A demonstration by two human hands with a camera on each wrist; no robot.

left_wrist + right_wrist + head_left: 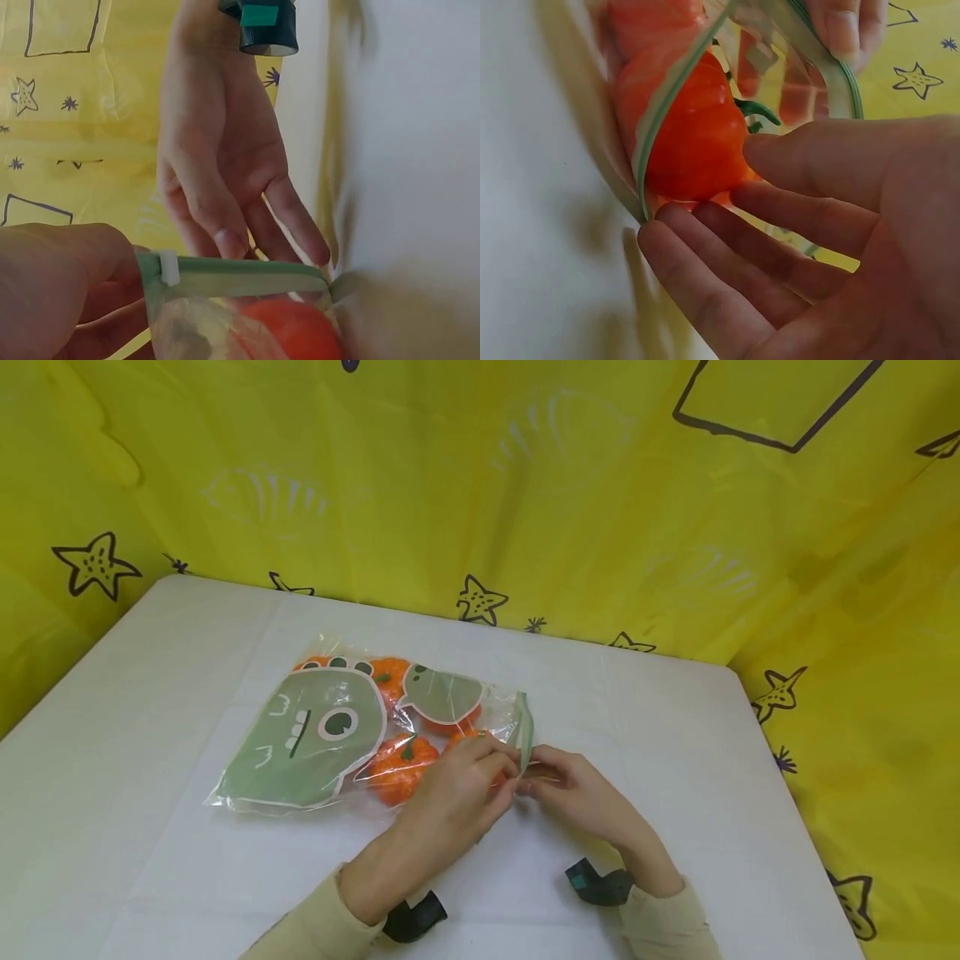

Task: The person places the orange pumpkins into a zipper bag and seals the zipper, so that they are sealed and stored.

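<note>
A clear zip bag [315,752] with a green cartoon monster print lies on the table, with several orange toy pumpkins [402,770] inside. My left hand [453,789] pinches the bag's green-edged mouth near the white zip slider [171,268]. In the right wrist view, the mouth gapes and a pumpkin [697,135] with a green stem sits just inside it. My right hand [581,793] is at this opening, palm towards the bag. Its thumb and fingertips [769,154] reach the pumpkin's near side, fingers loosely extended rather than wrapped round it.
A white cloth covers the table [645,710]. Behind and to the sides hangs a yellow curtain [420,485] with starfish and shell drawings. Dark wrist-worn devices [600,883] are strapped on both wrists, below the beige sleeves' cuffs.
</note>
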